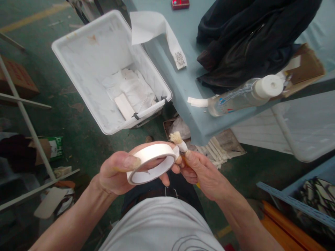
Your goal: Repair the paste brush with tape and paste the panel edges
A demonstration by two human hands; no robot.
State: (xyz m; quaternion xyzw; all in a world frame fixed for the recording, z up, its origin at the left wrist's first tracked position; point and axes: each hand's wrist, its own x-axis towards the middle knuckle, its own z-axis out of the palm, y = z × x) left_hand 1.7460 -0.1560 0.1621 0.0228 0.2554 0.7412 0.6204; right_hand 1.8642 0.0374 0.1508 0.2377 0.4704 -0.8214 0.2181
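My left hand (115, 172) is closed around a white roll of tape (151, 163), thumb on its outer face and fingers through its hole. Just to its right, my right hand (201, 172) pinches a small brush (180, 142) whose pale bristles and white-wrapped neck stick up beside the roll. The free end of the tape meets the brush neck. Both hands hover in front of my waist, above the green floor.
A white plastic bin (78, 45) with white scraps inside stands on the floor ahead. A pale blue table (183, 80) at the right carries a clear bottle (240, 96) lying on its side, dark clothing (248, 38), paper strips and cardboard. Metal rods and boxes sit at the left.
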